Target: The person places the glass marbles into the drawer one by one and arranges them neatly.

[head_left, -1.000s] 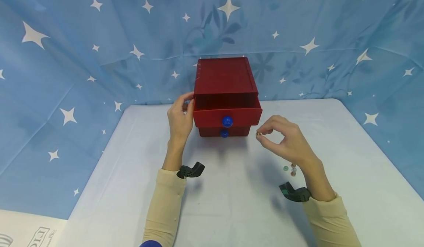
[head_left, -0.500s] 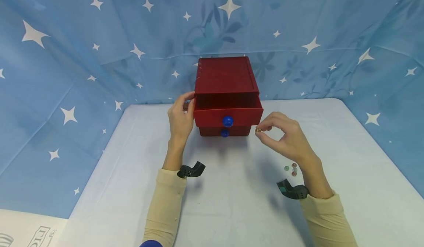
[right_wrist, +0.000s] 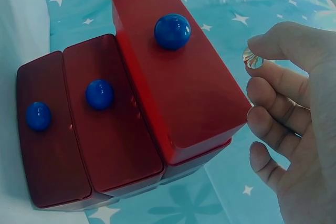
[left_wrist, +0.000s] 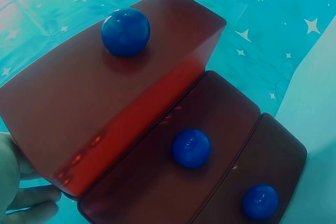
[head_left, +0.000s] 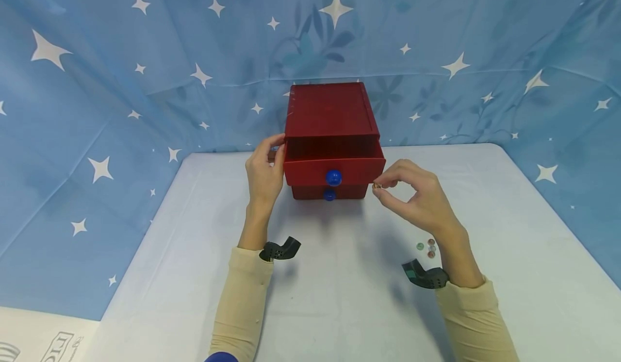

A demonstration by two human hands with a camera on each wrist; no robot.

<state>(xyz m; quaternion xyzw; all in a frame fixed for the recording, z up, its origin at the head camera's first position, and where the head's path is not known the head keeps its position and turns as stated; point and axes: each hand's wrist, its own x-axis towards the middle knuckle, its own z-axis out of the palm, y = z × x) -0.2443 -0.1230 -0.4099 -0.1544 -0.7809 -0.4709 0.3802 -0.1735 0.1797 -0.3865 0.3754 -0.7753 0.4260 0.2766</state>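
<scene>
A small red chest of drawers stands at the table's back, its top drawer pulled out. That drawer has a blue knob; lower drawers with blue knobs show in both wrist views. My left hand touches the chest's left side near the drawer, thumb and fingers lightly bent; in the left wrist view its fingers lie by the drawer's corner. My right hand pinches a clear glass marble with orange swirls between thumb and index finger, just right of the drawer front.
Several marbles, one of them green, lie on the white table below my right hand. A blue curtain with white stars hangs right behind the chest. A blue round object shows at the bottom edge.
My right hand has moved slightly up and left with the marble, closer to the drawer front. The left hand and the chest stay in place.
</scene>
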